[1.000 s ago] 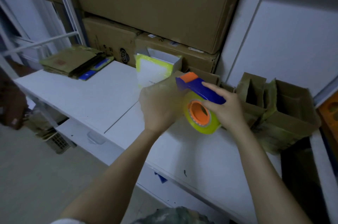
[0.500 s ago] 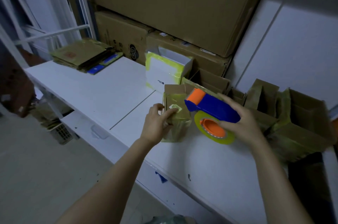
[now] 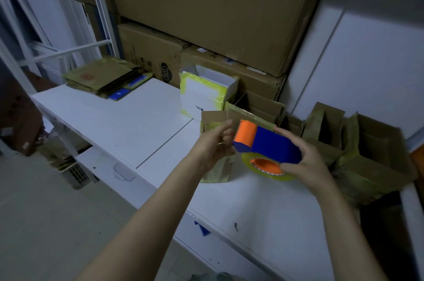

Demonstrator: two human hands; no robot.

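The small cardboard box [image 3: 215, 172] stood upright on the table [image 3: 137, 120], just right of the seam, w/ the left hand [image 3: 213, 145] in a closed grip on its upper near edge. The right hand [image 3: 307, 163] had a closed grip on the blue & orange tape dispenser [image 3: 270, 145], held just right of the box, w/ its orange roller end at the box top. To tape well, I'd judge the left hand needed to pin the box firmly while the roller pressed flat on the flap and ran straight, w/o slack, fingers out of the tape's path.
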